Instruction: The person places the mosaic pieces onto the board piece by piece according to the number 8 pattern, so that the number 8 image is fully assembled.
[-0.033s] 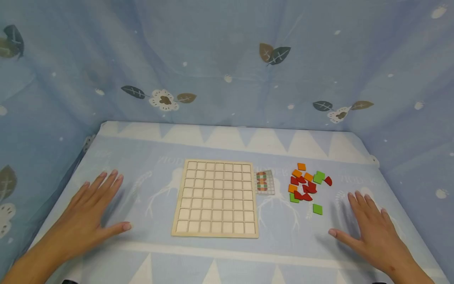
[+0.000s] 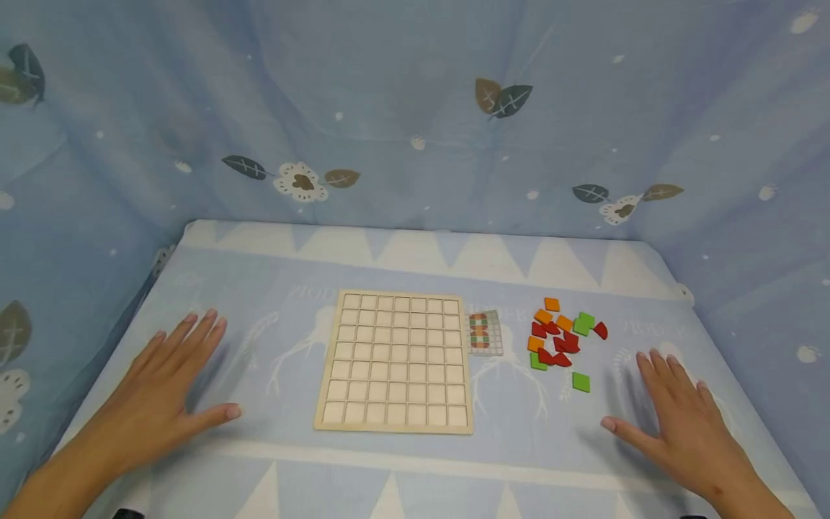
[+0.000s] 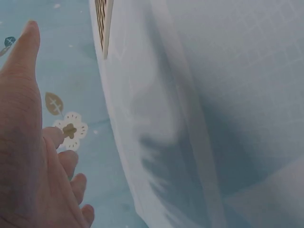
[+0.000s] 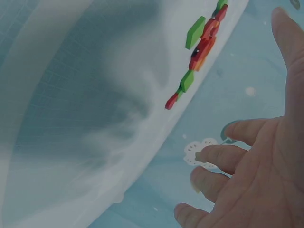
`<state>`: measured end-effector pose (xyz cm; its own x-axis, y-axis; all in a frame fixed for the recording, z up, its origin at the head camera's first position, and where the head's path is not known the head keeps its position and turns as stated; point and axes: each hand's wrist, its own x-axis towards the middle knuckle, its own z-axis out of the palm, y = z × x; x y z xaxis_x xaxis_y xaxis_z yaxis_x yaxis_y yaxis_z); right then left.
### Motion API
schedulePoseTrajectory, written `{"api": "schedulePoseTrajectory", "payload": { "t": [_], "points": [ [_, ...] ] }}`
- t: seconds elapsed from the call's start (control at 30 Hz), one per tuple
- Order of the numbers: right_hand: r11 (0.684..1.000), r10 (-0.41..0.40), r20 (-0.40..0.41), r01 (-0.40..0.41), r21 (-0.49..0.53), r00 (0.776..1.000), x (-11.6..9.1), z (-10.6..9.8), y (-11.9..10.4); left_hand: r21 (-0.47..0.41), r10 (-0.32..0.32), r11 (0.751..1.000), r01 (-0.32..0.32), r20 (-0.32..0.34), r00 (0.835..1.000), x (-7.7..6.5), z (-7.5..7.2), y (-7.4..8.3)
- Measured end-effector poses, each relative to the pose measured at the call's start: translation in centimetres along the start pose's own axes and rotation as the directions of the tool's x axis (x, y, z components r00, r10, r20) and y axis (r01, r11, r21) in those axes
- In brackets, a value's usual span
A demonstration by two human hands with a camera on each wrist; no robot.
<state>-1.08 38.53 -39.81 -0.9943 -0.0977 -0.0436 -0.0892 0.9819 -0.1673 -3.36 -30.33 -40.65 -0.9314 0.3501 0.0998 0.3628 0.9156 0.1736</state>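
In the head view my left hand hovers over the left side of the table, fingers straight and thumb spread, holding nothing. My right hand is held the same way on the right, just below a group of small tiles. Between the hands lies a pale wooden grid board with bare square cells. Right of the board are loose orange tiles, red wedge-shaped tiles and green square tiles, some overlapping. The left wrist view shows the board's edge; the right wrist view shows green and red tiles.
A small pattern card with a coloured grid figure lies against the board's right edge. The table wears a blue and white printed cloth. Blue patterned fabric hangs behind and at both sides.
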Motion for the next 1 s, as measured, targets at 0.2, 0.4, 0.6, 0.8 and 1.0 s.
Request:
{"api": "schedulePoseTrajectory", "payload": {
  "t": [0.2,0.4,0.6,0.8,1.0],
  "points": [
    [1.000,-0.009,-0.021,0.009,0.011,1.000,-0.1,0.1,-0.1,-0.008,-0.006,1.000,0.006,-0.001,1.000,0.0,0.1,0.1],
    [1.000,0.006,-0.006,-0.006,-0.002,1.000,-0.1,-0.4,0.0,0.012,-0.003,1.000,0.003,-0.012,1.000,-0.3,-0.1,-0.2],
    [1.000,-0.008,-0.025,0.007,-0.010,1.000,0.0,-0.6,0.2,0.012,-0.004,1.000,0.004,-0.021,1.000,-0.4,-0.1,-0.2],
    [1.000,0.013,0.014,-0.013,0.024,1.000,0.5,-0.9,-0.3,-0.002,0.006,1.000,-0.006,-0.015,1.000,0.3,-0.1,0.5],
    [0.999,0.007,0.070,-0.009,0.033,0.998,1.6,-1.1,-1.4,-0.002,0.063,0.998,-0.063,-0.004,0.998,1.7,0.8,2.1]
  ]
}}
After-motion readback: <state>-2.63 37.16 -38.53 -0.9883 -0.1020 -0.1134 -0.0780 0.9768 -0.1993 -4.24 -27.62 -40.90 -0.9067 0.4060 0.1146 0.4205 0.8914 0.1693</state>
